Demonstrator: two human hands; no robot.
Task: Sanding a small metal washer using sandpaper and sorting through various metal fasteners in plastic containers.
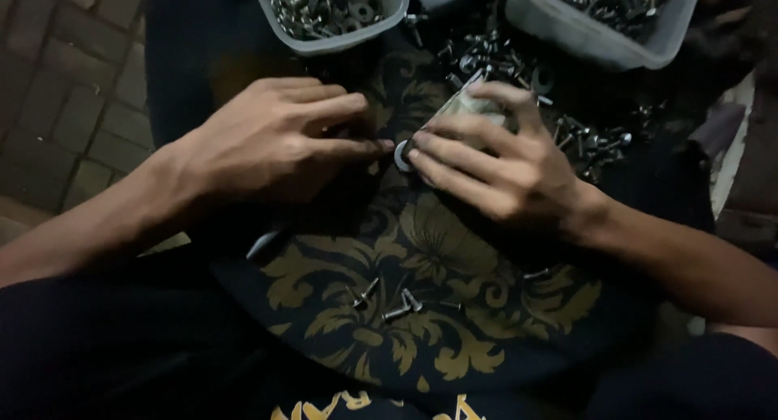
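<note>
My left hand (275, 140) and my right hand (494, 161) meet at the middle of a dark cloth with gold floral pattern (421, 307). A small round metal washer (401, 155) sits between the fingertips of both hands. My right hand also clasps a small clear plastic bag (466, 106) against its palm. My left fingers are bent, their tips at the washer; what else they hold is hidden. Loose bolts (393, 300) lie on the cloth below the hands.
Two grey plastic tubs stand at the top: one (332, 35) with washers and nuts, another (600, 39) with metal parts. A heap of loose bolts and nuts (535, 96) lies between them and my right hand. Brick paving (57, 104) shows at the left.
</note>
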